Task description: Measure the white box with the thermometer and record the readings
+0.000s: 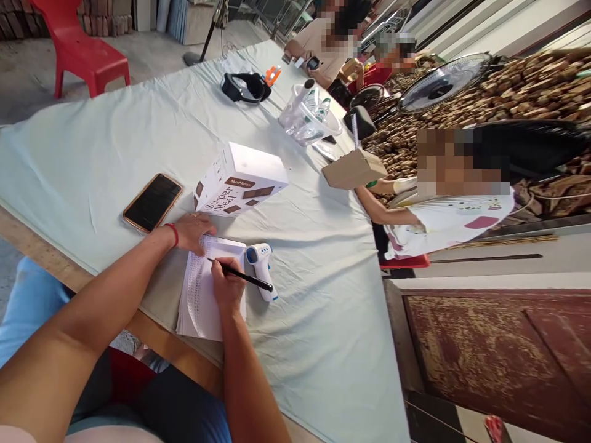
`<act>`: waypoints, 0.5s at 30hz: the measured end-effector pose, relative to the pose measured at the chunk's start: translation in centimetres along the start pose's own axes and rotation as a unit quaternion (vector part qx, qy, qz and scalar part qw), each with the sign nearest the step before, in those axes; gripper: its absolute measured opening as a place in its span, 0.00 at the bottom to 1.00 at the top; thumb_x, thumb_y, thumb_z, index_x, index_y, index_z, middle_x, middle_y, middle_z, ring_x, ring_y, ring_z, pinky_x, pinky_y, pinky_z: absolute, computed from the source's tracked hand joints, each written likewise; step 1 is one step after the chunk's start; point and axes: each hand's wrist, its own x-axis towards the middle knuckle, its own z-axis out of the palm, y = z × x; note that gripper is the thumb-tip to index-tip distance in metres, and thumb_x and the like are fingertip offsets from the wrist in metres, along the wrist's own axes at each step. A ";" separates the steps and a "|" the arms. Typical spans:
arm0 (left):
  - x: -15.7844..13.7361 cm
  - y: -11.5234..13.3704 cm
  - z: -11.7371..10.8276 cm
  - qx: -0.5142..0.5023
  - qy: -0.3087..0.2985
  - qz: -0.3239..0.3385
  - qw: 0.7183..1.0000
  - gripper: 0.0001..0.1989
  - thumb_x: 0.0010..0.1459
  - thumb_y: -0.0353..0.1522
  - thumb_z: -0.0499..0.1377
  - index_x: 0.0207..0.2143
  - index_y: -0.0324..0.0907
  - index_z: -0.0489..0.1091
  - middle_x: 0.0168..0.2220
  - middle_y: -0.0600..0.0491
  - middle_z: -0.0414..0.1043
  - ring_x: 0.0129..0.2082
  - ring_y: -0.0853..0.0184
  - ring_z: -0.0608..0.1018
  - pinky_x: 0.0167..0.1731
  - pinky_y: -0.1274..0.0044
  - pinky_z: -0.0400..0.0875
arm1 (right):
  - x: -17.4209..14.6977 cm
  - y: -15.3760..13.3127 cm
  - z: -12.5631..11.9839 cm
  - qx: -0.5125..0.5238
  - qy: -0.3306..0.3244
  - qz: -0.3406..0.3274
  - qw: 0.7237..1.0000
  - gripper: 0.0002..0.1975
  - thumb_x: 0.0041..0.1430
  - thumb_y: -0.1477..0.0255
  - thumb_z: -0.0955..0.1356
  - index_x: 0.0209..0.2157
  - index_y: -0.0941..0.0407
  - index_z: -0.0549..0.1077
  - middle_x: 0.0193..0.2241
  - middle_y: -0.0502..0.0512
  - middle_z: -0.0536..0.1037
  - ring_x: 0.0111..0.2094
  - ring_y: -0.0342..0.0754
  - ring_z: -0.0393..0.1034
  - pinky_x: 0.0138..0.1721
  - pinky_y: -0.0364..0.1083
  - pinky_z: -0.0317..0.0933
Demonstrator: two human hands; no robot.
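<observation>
Nearest the camera, the person's bare left forearm (106, 314) and right forearm (252, 381) reach over the table edge toward a paper pad (205, 317), which lies on the pale tablecloth (314, 344) with columns of small marks down its page. The right hand (227, 284) pinches a black pen (247, 277) between thumb and fingers, its tip at the page's upper part; whether it touches is unclear. The left hand (191, 232) rests at the pad's top corner, thumb apart from the fingers. For neat marks, firm pressure there should stop the pad sliding, with the pen light and in line with the column. Just right of the pad lies a white-and-blue handheld thermometer (261, 267); beyond stands a white box (249, 163), with a phone (153, 202) to its left.
</observation>
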 end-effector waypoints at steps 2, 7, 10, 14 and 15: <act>0.0 0.0 0.0 -0.008 -0.001 -0.003 1.000 0.30 0.37 0.37 0.69 0.47 0.47 0.73 0.52 0.49 0.71 0.54 0.50 0.70 0.53 0.67 0.61 | 0.0 0.0 0.0 -0.003 -0.001 -0.002 1.000 0.09 0.48 0.63 0.65 0.23 0.52 0.69 0.21 0.48 0.72 0.26 0.46 0.64 0.32 0.46 0.62; 0.0 -0.1 0.0 -0.026 0.011 0.005 1.000 0.28 0.37 0.37 0.69 0.45 0.48 0.74 0.51 0.50 0.71 0.55 0.50 0.70 0.54 0.67 0.60 | -0.1 0.0 0.0 -0.004 -0.012 0.000 1.000 0.09 0.49 0.62 0.65 0.23 0.52 0.69 0.21 0.48 0.72 0.26 0.46 0.64 0.32 0.47 0.62; -0.1 0.0 0.0 -0.030 0.010 0.002 0.999 0.28 0.37 0.36 0.69 0.45 0.47 0.74 0.51 0.50 0.71 0.54 0.49 0.70 0.54 0.67 0.61 | -0.1 0.0 0.0 -0.005 -0.018 -0.001 1.000 0.08 0.49 0.62 0.65 0.23 0.52 0.69 0.21 0.48 0.72 0.26 0.47 0.64 0.32 0.47 0.62; -0.1 0.3 -0.2 -0.016 -0.002 -0.004 1.000 0.29 0.38 0.36 0.69 0.47 0.46 0.74 0.51 0.47 0.71 0.53 0.48 0.71 0.53 0.65 0.61 | -0.1 0.0 0.0 -0.015 -0.017 -0.006 1.000 0.08 0.49 0.63 0.65 0.23 0.52 0.68 0.20 0.47 0.71 0.25 0.46 0.63 0.31 0.46 0.62; -0.1 0.4 -0.3 -0.012 -0.004 -0.004 1.000 0.29 0.38 0.36 0.69 0.47 0.46 0.73 0.51 0.47 0.70 0.53 0.48 0.71 0.53 0.65 0.61 | -0.1 0.0 0.0 -0.016 -0.016 -0.008 1.000 0.08 0.49 0.63 0.65 0.23 0.52 0.68 0.20 0.47 0.71 0.25 0.46 0.63 0.31 0.46 0.61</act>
